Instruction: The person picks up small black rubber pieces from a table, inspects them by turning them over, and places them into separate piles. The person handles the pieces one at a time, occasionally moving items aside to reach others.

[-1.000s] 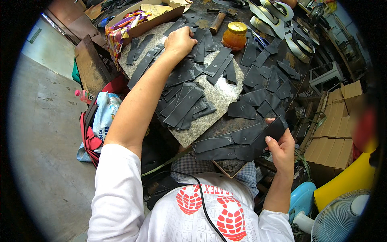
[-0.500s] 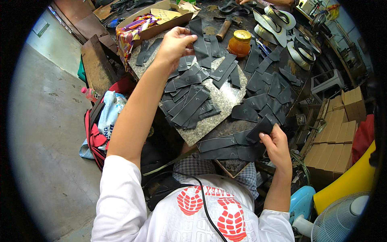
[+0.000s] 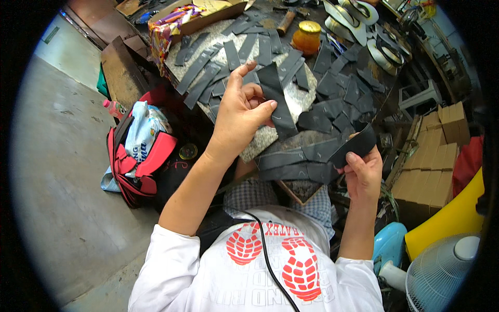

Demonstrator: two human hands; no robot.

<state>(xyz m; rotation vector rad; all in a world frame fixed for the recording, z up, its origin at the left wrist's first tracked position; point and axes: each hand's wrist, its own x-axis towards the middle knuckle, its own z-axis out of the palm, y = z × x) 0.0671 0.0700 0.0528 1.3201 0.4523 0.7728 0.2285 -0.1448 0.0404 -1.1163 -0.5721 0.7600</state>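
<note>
Right hand [image 3: 363, 174] pinches curved black strip [image 3: 359, 144] beside overlapping black pieces [image 3: 285, 159] at near desk corner [image 3: 298, 193]; light pinch likely limits creasing. Left hand [image 3: 238, 115] holds flat black strip [image 3: 275, 93] above stone slab [image 3: 259, 144]; edge grip seems best. Loose strips [image 3: 204, 86] beyond.

Strips [image 3: 283, 158] on tbl [image 3: 302, 139], bag [image 3: 142, 127] L

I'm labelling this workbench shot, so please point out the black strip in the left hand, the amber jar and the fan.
Black strip [image 3: 280, 101], head view: middle of its flat face.
Amber jar [image 3: 305, 41], head view: its rounded body.
Fan [image 3: 446, 274], head view: its wire guard.
</note>
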